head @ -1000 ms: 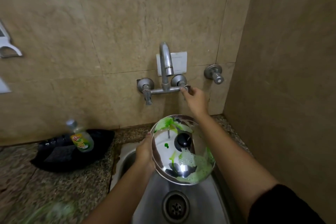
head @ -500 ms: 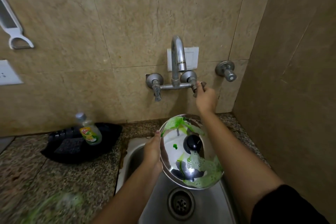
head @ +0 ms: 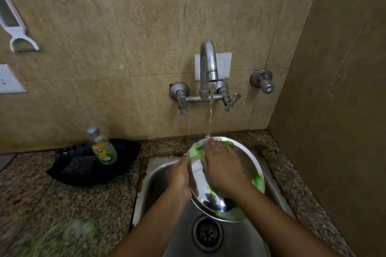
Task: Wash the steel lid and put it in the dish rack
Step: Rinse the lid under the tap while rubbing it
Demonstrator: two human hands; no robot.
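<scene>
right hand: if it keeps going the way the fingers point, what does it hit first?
The right hand lies flat on the steel lid, fingers toward the wall. Going straight on, it would likely meet the water stream at the lid's far rim first, then the tiled wall; depth is unclear.

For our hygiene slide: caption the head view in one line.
Left hand steadies soapy steel lid over sink; right hand rubs it under running tap.

Single head-worn wide-angle view — looks forward and steeply down, close above the stainless steel sink basin [head: 158, 175], facing the beige tiled wall [head: 156, 16].
</scene>
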